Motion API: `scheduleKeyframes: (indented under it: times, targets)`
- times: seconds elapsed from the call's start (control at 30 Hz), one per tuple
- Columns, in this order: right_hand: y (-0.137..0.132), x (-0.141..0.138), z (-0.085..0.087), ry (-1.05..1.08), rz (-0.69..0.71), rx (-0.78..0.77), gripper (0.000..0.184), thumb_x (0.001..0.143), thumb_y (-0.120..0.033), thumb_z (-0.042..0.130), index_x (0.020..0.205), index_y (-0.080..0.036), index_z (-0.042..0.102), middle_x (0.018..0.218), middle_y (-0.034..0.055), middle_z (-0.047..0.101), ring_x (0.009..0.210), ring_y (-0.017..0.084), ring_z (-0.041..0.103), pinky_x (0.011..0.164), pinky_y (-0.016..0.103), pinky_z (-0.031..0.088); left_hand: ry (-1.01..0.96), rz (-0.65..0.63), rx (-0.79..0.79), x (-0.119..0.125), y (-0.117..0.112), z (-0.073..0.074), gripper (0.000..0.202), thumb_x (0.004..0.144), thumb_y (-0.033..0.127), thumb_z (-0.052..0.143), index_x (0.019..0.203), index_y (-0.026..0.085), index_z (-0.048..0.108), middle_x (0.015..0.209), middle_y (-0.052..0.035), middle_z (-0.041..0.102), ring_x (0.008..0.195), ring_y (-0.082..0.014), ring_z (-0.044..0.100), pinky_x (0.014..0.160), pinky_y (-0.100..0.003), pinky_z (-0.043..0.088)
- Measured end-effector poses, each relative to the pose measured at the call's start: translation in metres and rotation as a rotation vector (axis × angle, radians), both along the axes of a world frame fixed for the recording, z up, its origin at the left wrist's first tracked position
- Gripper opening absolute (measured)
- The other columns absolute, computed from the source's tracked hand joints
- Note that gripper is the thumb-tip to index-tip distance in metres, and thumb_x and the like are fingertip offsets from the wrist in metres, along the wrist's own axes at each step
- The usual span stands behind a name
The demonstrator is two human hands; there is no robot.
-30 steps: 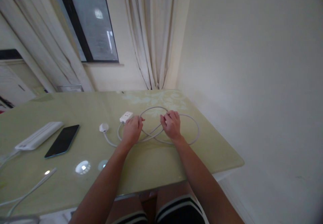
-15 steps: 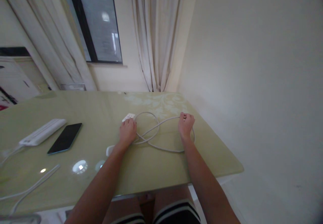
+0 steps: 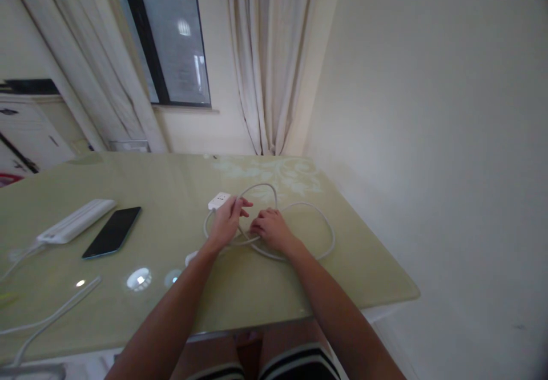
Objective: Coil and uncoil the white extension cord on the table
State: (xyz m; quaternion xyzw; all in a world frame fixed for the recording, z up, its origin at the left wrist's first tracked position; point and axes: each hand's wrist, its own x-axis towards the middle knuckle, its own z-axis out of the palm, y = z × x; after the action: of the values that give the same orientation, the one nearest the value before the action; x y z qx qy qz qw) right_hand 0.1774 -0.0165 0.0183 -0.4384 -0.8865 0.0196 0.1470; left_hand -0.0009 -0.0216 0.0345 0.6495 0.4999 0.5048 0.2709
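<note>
A small white socket block (image 3: 218, 200) lies on the table, just beyond my left hand (image 3: 228, 220). That hand rests beside the block with its fingers stretched to the right and apart, gripping nothing that I can see. A white power cable (image 3: 329, 226) spreads in loose crossing loops around both hands. Over the middle of the loops, my right hand (image 3: 273, 230) has its fingers curled closed on the cable. A white piece (image 3: 190, 258), perhaps the plug, is partly hidden behind my left forearm.
To the left lie a dark phone (image 3: 113, 233) and a long white power strip (image 3: 77, 221). Another white cable (image 3: 60, 310) runs near the table's front left edge. A plain wall (image 3: 428, 140) borders the table's right side; curtains (image 3: 269, 72) hang behind.
My right hand has moved left, from the right end of the loops to their middle. My left hand has turned and lifted off the socket block's near side, its fingers now spread. The loops have changed shape.
</note>
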Motion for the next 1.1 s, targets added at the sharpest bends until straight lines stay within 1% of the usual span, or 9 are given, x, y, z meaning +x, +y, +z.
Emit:
scheduleKeyframes:
  times: [0.13, 0.27, 0.4, 0.53, 0.63, 0.73, 0.8, 0.97, 1.1]
  targets:
    - [0.003, 0.018, 0.005, 0.217, -0.227, 0.194, 0.024, 0.101, -0.038, 0.057, 0.103, -0.022, 0.074, 0.105, 0.0097, 0.065, 0.104, 0.024, 0.053, 0.092, 0.035, 0.041, 0.015, 0.018, -0.031, -0.010, -0.001, 0.006, 0.037, 0.100, 0.052, 0.039, 0.100, 0.019, 0.056, 0.100, -0.0118, 0.077, 0.078, -0.0209, 0.073, 0.074, -0.033, 0.054]
    - [0.007, 0.030, 0.004, 0.471, -0.360, 0.301, 0.027, 0.103, -0.038, 0.052, 0.104, -0.019, 0.071, 0.106, 0.0098, 0.064, 0.103, 0.023, 0.054, 0.093, 0.034, 0.042, 0.210, 0.088, -0.094, -0.022, 0.009, -0.005, 0.026, 0.100, 0.045, 0.037, 0.095, 0.022, 0.050, 0.095, -0.0114, 0.078, 0.092, -0.0253, 0.072, 0.078, -0.035, 0.051]
    - [0.012, 0.037, 0.003, 0.601, -0.432, 0.318, 0.026, 0.102, -0.039, 0.055, 0.098, -0.019, 0.072, 0.101, 0.0089, 0.065, 0.099, 0.023, 0.056, 0.091, 0.035, 0.043, 0.284, 0.100, -0.210, -0.023, 0.014, -0.014, 0.021, 0.101, 0.040, 0.033, 0.090, 0.024, 0.044, 0.071, -0.0057, 0.072, 0.070, -0.0232, 0.070, 0.067, -0.032, 0.048]
    - [0.017, 0.046, 0.000, 0.652, -0.495, 0.305, 0.025, 0.099, -0.039, 0.058, 0.093, -0.020, 0.072, 0.098, 0.0088, 0.066, 0.098, 0.023, 0.056, 0.092, 0.036, 0.042, 0.288, 0.125, -0.229, -0.019, 0.011, -0.010, 0.025, 0.101, 0.043, 0.031, 0.090, 0.025, 0.043, 0.057, -0.0001, 0.060, 0.054, -0.0214, 0.063, 0.058, -0.030, 0.043]
    - [0.024, 0.055, -0.003, 0.711, -0.553, 0.315, 0.025, 0.097, -0.040, 0.059, 0.090, -0.019, 0.072, 0.096, 0.0087, 0.066, 0.096, 0.023, 0.056, 0.091, 0.036, 0.042, 0.315, 0.233, -0.119, -0.018, 0.007, -0.005, 0.027, 0.101, 0.044, 0.032, 0.088, 0.025, 0.045, 0.059, -0.0006, 0.058, 0.059, -0.0220, 0.061, 0.058, -0.029, 0.039]
    - [0.034, 0.069, -0.006, 0.939, -0.649, 0.323, 0.031, 0.093, -0.046, 0.058, 0.087, -0.017, 0.068, 0.090, 0.0070, 0.065, 0.086, 0.019, 0.056, 0.084, 0.032, 0.043, 0.320, 0.243, -0.074, -0.019, 0.004, -0.005, 0.032, 0.103, 0.047, 0.028, 0.090, 0.025, 0.048, 0.058, -0.0004, 0.056, 0.059, -0.0217, 0.061, 0.058, -0.029, 0.038]
    - [0.040, 0.081, -0.006, 1.144, -0.693, 0.325, 0.036, 0.091, -0.051, 0.057, 0.088, -0.016, 0.064, 0.086, 0.0048, 0.063, 0.079, 0.017, 0.055, 0.079, 0.030, 0.044, 0.393, 0.236, -0.082, -0.019, 0.006, -0.008, 0.033, 0.103, 0.046, 0.028, 0.094, 0.024, 0.051, 0.063, -0.0024, 0.061, 0.060, -0.0221, 0.062, 0.059, -0.029, 0.038]
    - [0.048, 0.105, -0.002, 1.535, -0.713, 0.345, 0.042, 0.090, -0.060, 0.053, 0.092, -0.018, 0.054, 0.075, -0.0020, 0.054, 0.066, 0.012, 0.051, 0.065, 0.025, 0.042, 0.658, 0.310, -0.160, -0.018, 0.017, -0.023, 0.035, 0.104, 0.041, 0.027, 0.104, 0.021, 0.055, 0.091, -0.0142, 0.072, 0.079, -0.0274, 0.069, 0.068, -0.031, 0.043]
    - [0.049, 0.104, 0.000, 1.641, -0.672, 0.284, 0.044, 0.089, -0.063, 0.052, 0.091, -0.019, 0.052, 0.072, -0.0035, 0.052, 0.059, 0.010, 0.048, 0.057, 0.023, 0.039, 0.663, 0.340, -0.199, -0.023, 0.021, -0.027, 0.039, 0.105, 0.040, 0.025, 0.111, 0.018, 0.057, 0.098, -0.0174, 0.073, 0.085, -0.0291, 0.070, 0.072, -0.033, 0.046]
